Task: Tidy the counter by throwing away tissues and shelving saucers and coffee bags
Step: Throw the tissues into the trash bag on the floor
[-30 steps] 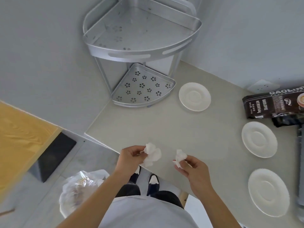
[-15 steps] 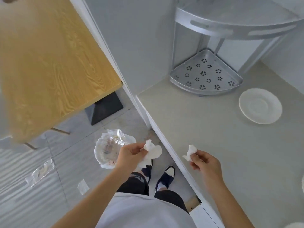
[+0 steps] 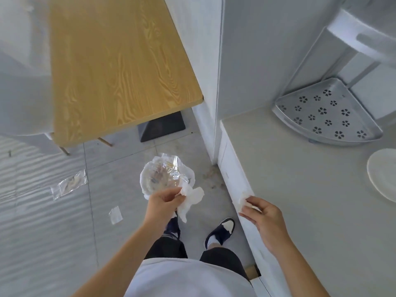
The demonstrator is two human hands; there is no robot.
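Note:
My left hand (image 3: 164,200) pinches a crumpled white tissue (image 3: 190,197) just beside the rim of a bin lined with a clear bag (image 3: 165,175) on the floor. My right hand (image 3: 263,217) holds a smaller white tissue wad (image 3: 243,200) over the counter's front edge (image 3: 240,185). A white saucer (image 3: 383,174) lies on the counter at the right border, partly cut off. The metal corner shelf (image 3: 325,116) stands at the counter's back, its lower perforated tier bare. No coffee bags are in view.
A wooden table (image 3: 115,61) with a dark base (image 3: 160,127) stands to the left above the tiled floor. Scraps of clear tape (image 3: 68,186) and paper (image 3: 115,214) lie on the floor. My feet in dark slippers (image 3: 220,231) stand beside the counter.
The view has swung left toward the floor and bin. My left hand with its tissue has moved up to the bin's rim; my right hand now sits at the counter edge.

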